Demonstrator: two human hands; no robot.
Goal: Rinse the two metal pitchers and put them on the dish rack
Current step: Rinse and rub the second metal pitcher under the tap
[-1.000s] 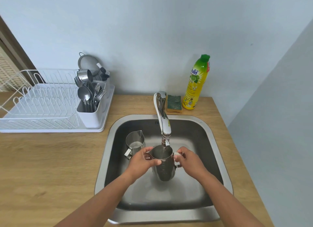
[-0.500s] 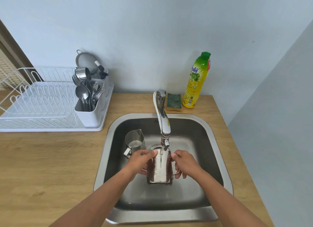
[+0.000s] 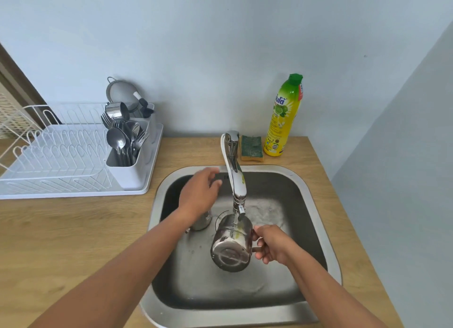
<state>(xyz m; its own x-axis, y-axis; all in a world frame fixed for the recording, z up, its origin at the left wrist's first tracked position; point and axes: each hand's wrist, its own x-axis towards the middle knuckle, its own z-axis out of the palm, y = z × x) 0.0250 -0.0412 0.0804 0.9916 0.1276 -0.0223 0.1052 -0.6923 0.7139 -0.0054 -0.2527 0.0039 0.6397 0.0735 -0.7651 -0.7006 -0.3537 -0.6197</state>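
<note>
Second pitcher [image 3: 201,221] mostly behind the left forearm [image 3: 169,232].

yellow detergent bottle [image 3: 284,117] at one o'clock, upright, just beside green sponge [image 3: 252,147]; white cutlery caddy [image 3: 127,172] at ten o'clock, mesh strainer [image 3: 121,91] behind it.

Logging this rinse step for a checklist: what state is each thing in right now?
faucet: on, thin stream falling onto the held pitcher.
held pitcher: tipped over, base toward the camera, under the stream.
right hand: grips the held pitcher's handle.
left hand: open, holding nothing, raised beside the faucet.
second pitcher: upright in the sink, partly hidden behind the left hand.
soap bottle: upright, cap shut.
dish rack: no pitcher on it yet.
</note>
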